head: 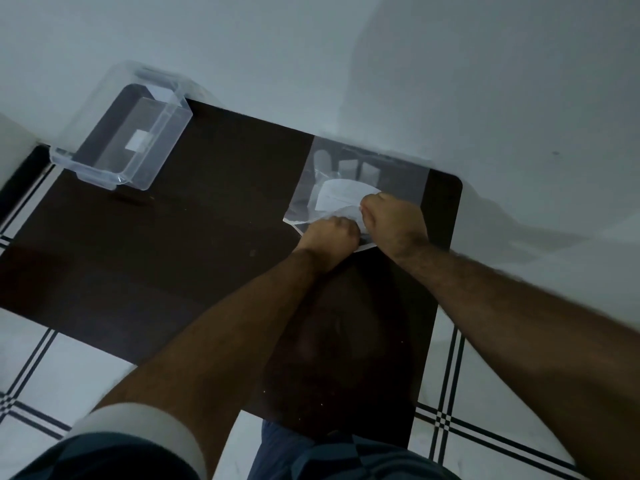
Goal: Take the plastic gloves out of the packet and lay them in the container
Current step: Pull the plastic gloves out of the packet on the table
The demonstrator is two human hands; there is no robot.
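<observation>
Both hands are closed together on the near edge of the packet: my left hand [329, 235] pinches the near-left corner and my right hand [394, 223] grips just beside it, knuckles almost touching. I see the packet [356, 181] lying flat on the dark table [207, 220] at its far right, its far edge against the white wall [346, 64] and its right side near the table's rounded right corner, so there is little room beyond it. Its long axis runs near to far, with the mouth toward me, under my hands. Through the clear film I make out plastic gloves [341, 199], pale and folded, fingers pointing far. The container [121, 133] stands at the far left corner, open side up, well apart from the packet, with a broad stretch of bare tabletop between them. Tiled floor [52, 375] shows past the table's near edge.
</observation>
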